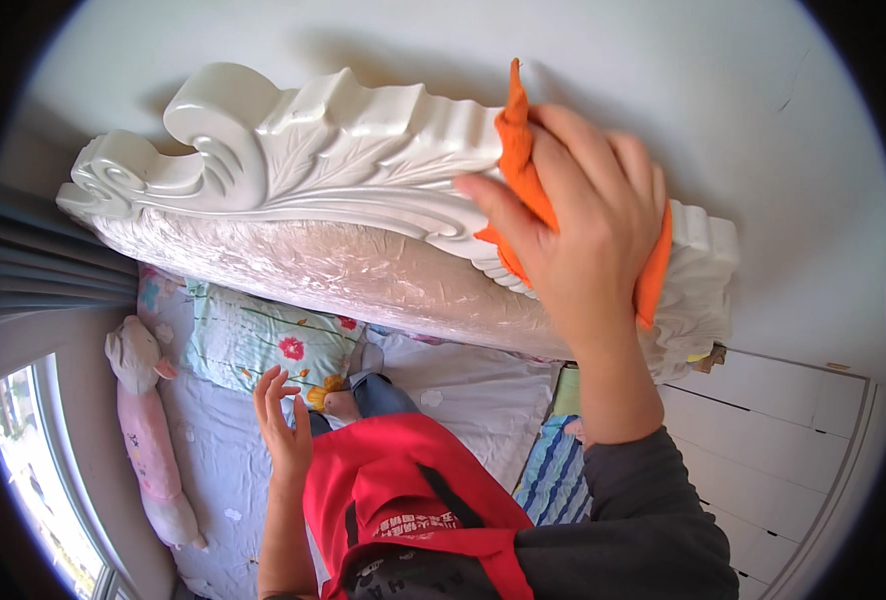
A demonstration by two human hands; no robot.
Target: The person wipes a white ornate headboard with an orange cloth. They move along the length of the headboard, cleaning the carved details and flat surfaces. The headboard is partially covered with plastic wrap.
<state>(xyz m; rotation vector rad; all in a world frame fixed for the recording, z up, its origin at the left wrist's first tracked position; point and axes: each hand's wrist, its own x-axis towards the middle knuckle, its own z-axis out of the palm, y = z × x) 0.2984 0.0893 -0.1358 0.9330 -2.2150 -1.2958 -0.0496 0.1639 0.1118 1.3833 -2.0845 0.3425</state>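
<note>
My right hand [598, 215] presses an orange cloth [531, 180] against the top of a white carved headboard [363, 140]. Its fingers lap over the upper edge, the thumb rests toward the carved front, and cloth sticks out on both sides of the hand. Scrolls and leaf shapes run along the headboard, with a shiny padded panel [333, 265], seemingly under clear plastic, below them. My left hand [283, 420] is raised over the bed, fingers apart, holding nothing.
Below the headboard lie a floral pillow [253, 340] and a pale bed sheet [463, 385]. A long pink plush toy [148, 440] stretches along the left side by the window [38, 470]. Grey curtains [53, 255] hang at left; a white cabinet [763, 450] stands at right.
</note>
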